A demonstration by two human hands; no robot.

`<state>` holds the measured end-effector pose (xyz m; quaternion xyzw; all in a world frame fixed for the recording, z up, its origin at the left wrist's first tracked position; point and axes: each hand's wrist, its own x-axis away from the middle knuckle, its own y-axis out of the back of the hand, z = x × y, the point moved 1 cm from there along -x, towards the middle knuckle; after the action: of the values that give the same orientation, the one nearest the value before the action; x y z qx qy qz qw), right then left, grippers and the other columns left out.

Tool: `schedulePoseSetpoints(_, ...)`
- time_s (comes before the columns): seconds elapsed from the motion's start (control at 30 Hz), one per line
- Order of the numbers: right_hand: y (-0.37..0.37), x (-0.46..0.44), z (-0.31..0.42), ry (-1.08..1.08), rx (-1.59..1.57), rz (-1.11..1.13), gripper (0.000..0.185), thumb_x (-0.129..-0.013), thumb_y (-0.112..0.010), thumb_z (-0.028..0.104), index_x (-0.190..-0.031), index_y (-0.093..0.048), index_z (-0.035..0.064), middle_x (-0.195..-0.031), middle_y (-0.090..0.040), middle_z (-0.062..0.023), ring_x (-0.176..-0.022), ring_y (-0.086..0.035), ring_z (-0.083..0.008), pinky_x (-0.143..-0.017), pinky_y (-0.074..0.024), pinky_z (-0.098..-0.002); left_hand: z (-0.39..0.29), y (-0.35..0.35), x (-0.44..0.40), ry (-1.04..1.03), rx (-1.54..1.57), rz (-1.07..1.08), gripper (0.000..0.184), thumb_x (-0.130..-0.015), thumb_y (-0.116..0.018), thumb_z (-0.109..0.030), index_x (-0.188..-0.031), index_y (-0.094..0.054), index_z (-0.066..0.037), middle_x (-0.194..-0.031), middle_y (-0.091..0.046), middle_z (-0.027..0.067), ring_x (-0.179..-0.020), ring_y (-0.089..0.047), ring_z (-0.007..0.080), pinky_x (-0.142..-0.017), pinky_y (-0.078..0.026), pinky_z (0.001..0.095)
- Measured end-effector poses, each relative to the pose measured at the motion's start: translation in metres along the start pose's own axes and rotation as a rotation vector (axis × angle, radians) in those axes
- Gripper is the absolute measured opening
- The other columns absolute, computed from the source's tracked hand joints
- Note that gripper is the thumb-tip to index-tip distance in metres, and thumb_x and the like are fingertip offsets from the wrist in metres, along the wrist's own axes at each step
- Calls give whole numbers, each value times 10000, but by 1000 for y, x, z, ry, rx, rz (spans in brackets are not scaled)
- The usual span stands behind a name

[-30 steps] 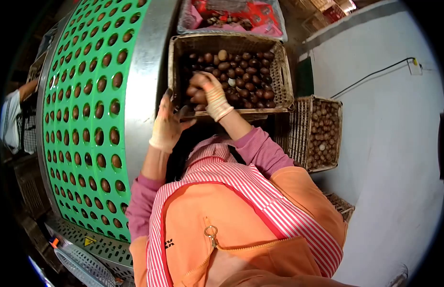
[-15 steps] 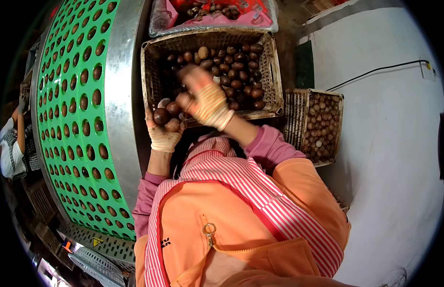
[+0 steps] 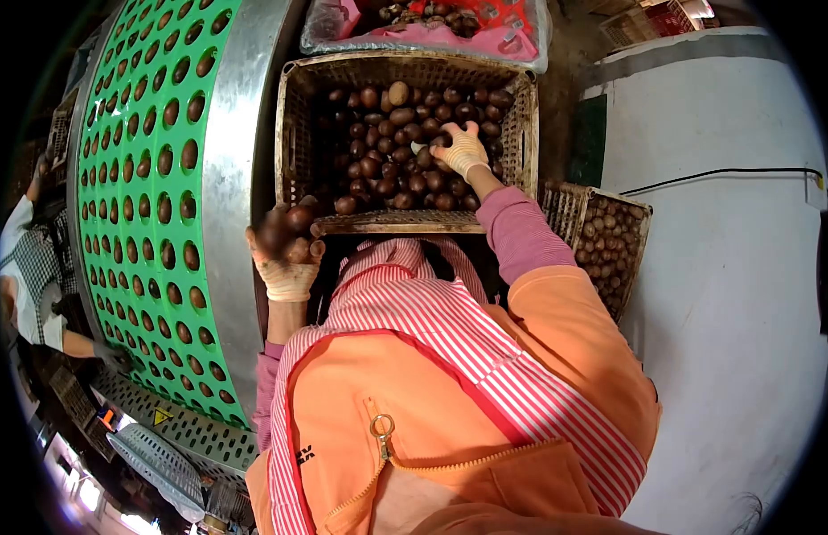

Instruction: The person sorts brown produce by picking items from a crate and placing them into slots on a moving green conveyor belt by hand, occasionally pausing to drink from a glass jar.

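Observation:
My left hand (image 3: 287, 275), in a pale striped glove with bare fingertips, cups several round brown fruits (image 3: 300, 218) beside the near left corner of a crate. One fruit at this hand is smeared by motion. Inside the slatted plastic crate (image 3: 405, 223) lie many more glossy brown fruits (image 3: 369, 167), with one paler tan fruit (image 3: 398, 93) among them. My right hand (image 3: 463, 150), gloved alike, reaches over the crate's right side. Its fingers are spread on the fruits there; what lies beneath them is partly hidden.
At left runs a green conveyor (image 3: 200, 267) with fruits in its holes, edged by a metal panel (image 3: 231, 178). A pink-lined bin (image 3: 423, 40) stands beyond the crate. Another crate (image 3: 614, 254) holds smaller, lighter fruits by the white wall (image 3: 717, 267). A co-worker's arm (image 3: 80, 346) reaches the conveyor.
My right hand has moved right, from near my left hand to the fruits at the crate's right side. My left hand keeps its fruits. The co-worker's arm now reaches the conveyor.

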<state>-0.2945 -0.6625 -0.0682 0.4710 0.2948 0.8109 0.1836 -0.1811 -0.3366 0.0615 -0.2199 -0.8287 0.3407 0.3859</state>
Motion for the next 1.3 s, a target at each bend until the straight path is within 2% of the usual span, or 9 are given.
schedulePoseSetpoints(0.17,-25,12,25,91,297,145,674,-746,-740,328,-1376,-501,328,-1569,-167,-158,-1253,-501,-384,-1035,-452,-439,0,8,11,-22,2,-101,707,-792,-579,-678,-1229,-499,-128,-1267,-539,159,-833,-541,260,-518,-461,254)
schedulePoseSetpoints(0.3,-49,-2,39,-25,349,160,625,-782,-721,222,-1371,-511,251,-1462,-265,-146,-1185,-526,-382,-950,-509,-449,-1,13,10,5,8,-68,738,-773,-626,-685,-1226,-534,-110,-1248,-557,178,-815,-608,276,-574,-514,307)
schedulePoseSetpoints(0.53,-49,25,66,222,385,342,644,-773,-720,376,-1365,-512,229,-1433,-312,-213,-1147,-565,-399,-948,-494,-459,-2,-6,11,-13,-25,-94,741,-788,-608,-689,-1233,-520,-104,-1256,-550,192,-816,-604,261,-579,-517,288)
schedulePoseSetpoints(0.77,-91,60,134,532,-25,438,730,-662,-742,531,-1291,-577,201,-1325,-438,-218,-1151,-527,-426,-984,-443,-448,-24,8,30,-77,51,-63,697,-760,-691,-637,-1180,-536,-103,-1173,-553,131,-791,-550,242,-577,-496,273)
schedulePoseSetpoints(0.9,-109,84,155,707,-734,558,598,-769,-778,277,-1262,-567,13,-1011,-672,-133,-986,-626,-226,-928,-472,-350,-42,36,46,-145,138,-22,660,-783,-644,-655,-1167,-573,-124,-1088,-595,129,-776,-594,271,-616,-532,315)
schedulePoseSetpoints(0.97,-91,88,150,639,-1085,576,436,-862,-690,247,-1227,-571,41,-1019,-643,-53,-939,-621,-173,-833,-509,-284,-52,39,66,-252,131,-124,637,-792,-638,-662,-1161,-585,-145,-1153,-604,141,-759,-586,263,-632,-515,316)
schedulePoseSetpoints(1.03,-39,118,146,140,-1336,672,263,-888,-617,289,-1082,-605,112,-950,-579,-23,-833,-615,-167,-680,-541,-321,-52,50,75,-365,178,-42,596,-825,-630,-621,-1176,-582,-141,-1243,-563,143,-828,-564,247,-675,-517,307)
schedulePoseSetpoints(1.13,-16,112,127,276,-1218,397,396,-862,-689,336,-1160,-586,97,-1112,-606,-64,-934,-605,-196,-790,-524,-349,-57,52,84,-372,411,-18,513,-789,-771,-444,-1135,-560,-129,-1188,-575,137,-879,-537,246,-692,-500,287)
schedulePoseSetpoints(1.3,-24,62,101,469,-611,-285,710,-775,-809,335,-1294,-507,-45,-1266,-555,-154,-1138,-519,-271,-1004,-412,-409,-54,88,91,-542,432,45,564,-788,-773,-444,-1191,-520,-142,-1191,-569,113,-939,-572,267,-740,-542,305)
